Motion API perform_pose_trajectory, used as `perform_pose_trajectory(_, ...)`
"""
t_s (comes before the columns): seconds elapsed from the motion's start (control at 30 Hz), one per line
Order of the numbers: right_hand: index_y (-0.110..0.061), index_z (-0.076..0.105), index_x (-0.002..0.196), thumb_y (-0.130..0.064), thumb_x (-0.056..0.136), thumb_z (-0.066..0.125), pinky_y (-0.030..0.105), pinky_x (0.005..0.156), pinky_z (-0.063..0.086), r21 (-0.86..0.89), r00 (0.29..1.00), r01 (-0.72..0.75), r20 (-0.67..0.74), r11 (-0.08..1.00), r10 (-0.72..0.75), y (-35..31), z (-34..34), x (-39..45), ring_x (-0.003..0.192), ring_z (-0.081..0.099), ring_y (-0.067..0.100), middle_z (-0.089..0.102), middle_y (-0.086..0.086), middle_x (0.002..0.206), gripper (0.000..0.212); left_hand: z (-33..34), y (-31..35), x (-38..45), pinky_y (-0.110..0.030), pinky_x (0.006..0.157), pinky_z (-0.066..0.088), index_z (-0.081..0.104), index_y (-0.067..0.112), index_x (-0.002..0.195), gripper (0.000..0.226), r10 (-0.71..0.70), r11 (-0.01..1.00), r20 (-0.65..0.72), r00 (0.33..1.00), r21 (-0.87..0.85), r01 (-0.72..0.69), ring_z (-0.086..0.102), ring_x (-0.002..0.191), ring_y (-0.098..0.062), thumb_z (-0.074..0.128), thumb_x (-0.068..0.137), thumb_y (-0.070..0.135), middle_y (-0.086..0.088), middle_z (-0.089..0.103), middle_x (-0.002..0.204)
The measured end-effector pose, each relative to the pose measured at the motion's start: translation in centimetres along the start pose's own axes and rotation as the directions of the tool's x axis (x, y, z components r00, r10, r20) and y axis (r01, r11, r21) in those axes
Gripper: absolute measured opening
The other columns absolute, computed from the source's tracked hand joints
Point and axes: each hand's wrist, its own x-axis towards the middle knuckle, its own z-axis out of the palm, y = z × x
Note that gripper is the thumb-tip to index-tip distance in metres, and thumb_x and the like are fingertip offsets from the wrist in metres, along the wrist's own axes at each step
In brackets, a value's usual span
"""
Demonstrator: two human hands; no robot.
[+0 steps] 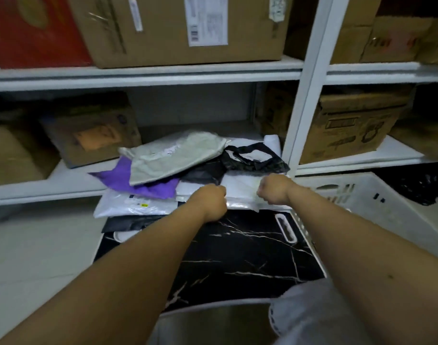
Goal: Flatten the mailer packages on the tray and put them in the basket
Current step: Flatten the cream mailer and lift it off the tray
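Note:
A black marble-patterned tray (240, 257) lies in front of me on the floor. At its far end sits a pile of mailer packages: a grey one (173, 155) on top, a purple one (148, 185), a black one (255, 158) and a white one (133, 204). Both my hands grip the near edge of a white mailer (240, 188) at the pile's front. My left hand (209, 202) holds its left part with curled fingers. My right hand (275, 189) holds its right part the same way. A white plastic basket (367, 195) stands to the right of the tray.
White metal shelving (310, 83) rises behind the pile, loaded with cardboard boxes (178, 28). A box (91, 130) sits on the low shelf at left. Black bags (422, 185) lie beyond the basket. Pale floor spreads left of the tray.

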Motion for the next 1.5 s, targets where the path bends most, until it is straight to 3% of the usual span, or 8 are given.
perform_pose_trajectory(0.2,-0.01,0.054,0.127,-0.022,0.099,0.042,0.036,0.095,0.041,-0.118,0.962,0.207,-0.155,0.971,-0.224,-9.8,3.7,3.2,0.121,0.048,0.033,0.036,0.011,0.145,0.033,-0.6,-9.8,-1.7,-0.042,0.097,0.041,0.053,0.005,0.123,0.035,-0.287,0.957,-0.082,0.954,0.014,0.289,0.045,0.12,-0.037,0.046,0.089,0.015,-0.017,0.043,0.128)
perform_pose_trajectory(0.43,-0.02,0.048,0.132,-0.016,0.091,0.043,0.043,0.095,0.037,-0.411,0.922,0.288,-0.124,0.865,-0.366,-16.1,6.3,7.2,0.132,0.027,0.029,-0.007,-0.006,0.162,0.041,0.4,-15.8,-0.7,-0.042,0.092,0.041,0.053,0.006,0.118,0.031,-0.45,0.891,-0.191,0.872,-0.025,0.454,0.04,0.118,-0.032,0.044,0.089,0.009,-0.012,0.032,0.136)
perform_pose_trajectory(0.7,-0.015,0.043,0.139,-0.015,0.092,0.04,0.041,0.092,0.036,-0.55,0.915,0.256,-0.126,0.795,-0.382,-16.7,6.9,10.1,0.123,0.036,0.024,0.029,-0.004,0.146,0.047,1.3,-16.2,0.4,-0.042,0.089,0.041,0.053,0.004,0.112,0.026,-0.457,0.889,-0.193,0.868,-0.072,0.452,0.041,0.116,-0.033,0.045,0.088,0.006,-0.012,0.02,0.146)
perform_pose_trajectory(0.9,-0.011,0.037,0.141,-0.009,0.087,0.048,0.04,0.09,0.041,-0.443,0.839,0.387,-0.194,0.809,-0.508,-14.9,7.1,6.0,0.12,0.039,0.025,0.024,-0.002,0.149,0.055,0.1,-15.8,-1.3,-0.041,0.087,0.043,0.057,0.003,0.115,0.03,-0.472,0.881,-0.206,0.857,-0.081,0.466,0.047,0.112,-0.033,0.048,0.086,0.004,-0.01,0.018,0.151)
perform_pose_trajectory(1.0,-0.008,0.036,0.141,-0.004,0.086,0.05,0.038,0.097,0.041,-0.379,0.828,0.432,-0.194,0.818,-0.527,-13.7,7.5,3.2,0.118,0.04,0.026,0.024,0.0,0.15,0.057,-0.8,-15.0,-2.8,-0.039,0.088,0.047,0.061,0.001,0.112,0.03,-0.417,0.905,-0.204,0.886,0.004,0.426,0.051,0.11,-0.031,0.048,0.085,0.002,-0.015,0.038,0.138)
perform_pose_trajectory(1.17,-0.002,0.047,0.125,0.006,0.083,0.05,0.034,0.096,0.041,-0.222,0.868,0.41,-0.203,0.885,-0.453,-12.1,7.6,-2.7,0.115,0.044,0.027,0.034,0.007,0.139,0.043,-2.3,-10.4,-7.8,-0.036,0.085,0.047,0.059,0.004,0.119,0.032,-0.374,0.905,-0.211,0.903,0.129,0.405,0.057,0.108,-0.031,0.05,0.088,0.008,-0.013,0.049,0.126)
perform_pose_trajectory(1.37,0.0,0.053,0.118,0.003,0.086,0.05,0.034,0.091,0.044,-0.263,0.911,0.358,-0.111,0.896,-0.397,-9.4,9.1,-7.5,0.112,0.05,0.028,0.037,0.009,0.128,0.032,-1.5,-4.8,-13.8,-0.033,0.078,0.046,0.062,0.008,0.109,0.027,-0.151,0.933,-0.084,0.985,0.317,0.17,0.06,0.103,-0.03,0.049,0.087,0.016,-0.011,0.06,0.116)
perform_pose_trajectory(1.5,-0.002,0.055,0.118,-0.003,0.088,0.049,0.038,0.079,0.044,-0.295,0.945,0.259,-0.118,0.92,-0.304,-8.0,11.4,-10.8,0.102,0.055,0.032,0.044,0.01,0.12,0.031,-0.2,-2.7,-15.9,-0.03,0.071,0.043,0.062,0.009,0.105,0.023,-0.139,0.932,0.019,0.99,0.342,0.124,0.06,0.097,-0.027,0.05,0.087,0.014,-0.009,0.061,0.11)
